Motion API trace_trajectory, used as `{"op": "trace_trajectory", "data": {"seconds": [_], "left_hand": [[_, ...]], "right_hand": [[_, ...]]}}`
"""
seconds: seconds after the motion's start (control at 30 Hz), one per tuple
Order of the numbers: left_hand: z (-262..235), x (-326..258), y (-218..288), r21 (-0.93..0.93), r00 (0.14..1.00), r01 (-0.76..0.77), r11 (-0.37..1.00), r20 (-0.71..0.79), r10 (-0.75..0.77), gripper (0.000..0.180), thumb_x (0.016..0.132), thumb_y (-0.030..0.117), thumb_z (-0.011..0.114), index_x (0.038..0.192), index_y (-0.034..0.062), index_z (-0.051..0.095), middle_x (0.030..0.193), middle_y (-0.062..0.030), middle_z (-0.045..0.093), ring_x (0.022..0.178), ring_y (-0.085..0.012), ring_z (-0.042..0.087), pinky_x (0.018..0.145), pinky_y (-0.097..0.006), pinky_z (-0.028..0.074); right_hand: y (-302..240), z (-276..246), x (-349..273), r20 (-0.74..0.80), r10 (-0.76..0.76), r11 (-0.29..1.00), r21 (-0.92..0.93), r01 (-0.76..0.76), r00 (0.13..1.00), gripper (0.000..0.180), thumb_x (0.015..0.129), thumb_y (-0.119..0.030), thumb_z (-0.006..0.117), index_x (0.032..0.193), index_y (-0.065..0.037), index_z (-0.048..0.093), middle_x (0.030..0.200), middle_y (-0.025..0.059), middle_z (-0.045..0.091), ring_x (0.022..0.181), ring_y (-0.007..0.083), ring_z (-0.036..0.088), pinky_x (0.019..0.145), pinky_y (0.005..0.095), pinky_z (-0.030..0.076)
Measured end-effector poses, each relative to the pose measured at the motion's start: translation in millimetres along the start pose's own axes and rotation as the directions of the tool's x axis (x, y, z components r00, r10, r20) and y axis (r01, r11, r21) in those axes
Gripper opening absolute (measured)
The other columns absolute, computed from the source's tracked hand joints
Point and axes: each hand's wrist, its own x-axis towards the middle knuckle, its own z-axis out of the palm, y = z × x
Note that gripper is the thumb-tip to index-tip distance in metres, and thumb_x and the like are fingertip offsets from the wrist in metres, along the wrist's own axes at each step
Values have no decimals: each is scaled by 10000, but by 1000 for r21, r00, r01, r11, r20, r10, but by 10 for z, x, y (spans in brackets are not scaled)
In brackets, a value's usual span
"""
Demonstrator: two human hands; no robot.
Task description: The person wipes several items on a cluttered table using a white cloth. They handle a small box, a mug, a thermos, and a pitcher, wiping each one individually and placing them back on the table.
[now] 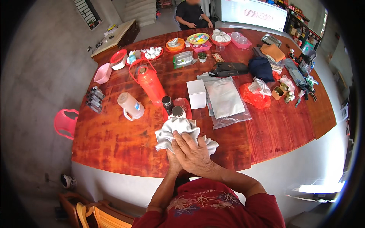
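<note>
A crumpled white cloth (pixel 177 133) is held between my two hands above the table's near edge. My right hand (pixel 193 155) lies across the top of it, fingers pressed together along the folds. Underneath, my left hand (pixel 173 162) grips the cloth from the left; its fingers are mostly hidden. Whether something is wrapped inside the cloth cannot be seen. Just beyond it stands a white cup with a dark silver lid (pixel 178 111), partly covered by the cloth in view. A black flask (pixel 167 103) stands beside that cup, on a red tray (pixel 188 109).
Around me on the wooden table (pixel 114 144) stand a red thermos (pixel 150 83), a pale plastic jug (pixel 130 105), a white box (pixel 196 94) and plastic-wrapped packages (pixel 227 98). Bowls and baskets line the far edge. A person (pixel 193 16) sits beyond. A red bag (pixel 255 97) lies right.
</note>
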Motion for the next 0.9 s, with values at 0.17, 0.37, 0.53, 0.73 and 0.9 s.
{"op": "trace_trajectory", "data": {"seconds": [0.17,0.37,0.53,0.73,0.9], "left_hand": [[3,13,207,222,954,-270,937,195,229,414,630,34,778,966,5,539,910,-51,602,809,-102,573,712,-256,479],[18,-52,499,63,962,-187,980,211,171,417,629,-10,745,960,26,493,958,-63,592,881,-112,565,794,-277,470],[119,75,273,-286,992,-80,955,66,103,379,684,-8,729,942,61,461,927,-30,568,848,-103,545,803,-273,452],[309,159,158,-486,999,10,874,-37,-32,320,719,-6,686,901,91,441,968,-19,532,932,-118,508,870,-310,426],[297,197,56,-536,968,246,808,169,-183,335,730,125,679,988,59,476,1103,-69,536,1034,-162,500,927,-353,415]], "right_hand": [[570,39,168,158,210,826,499,-262,965,261,789,-131,556,1040,-67,585,1066,83,601,996,253,550,766,382,438],[1050,-27,199,693,317,120,648,-752,648,411,910,-303,498,1159,23,524,1152,156,574,1066,255,544,903,338,414],[955,338,-133,606,384,-305,795,-524,697,476,941,-358,458,1295,-40,438,1126,47,553,1012,121,504,865,269,426],[752,360,-386,666,460,-659,699,-276,588,499,904,-280,548,1331,-73,397,1158,53,550,1039,123,519,871,291,450],[889,287,-476,592,550,-599,771,-216,589,461,888,-140,571,1321,-75,429,1177,50,539,1067,121,508,866,297,455]]}}
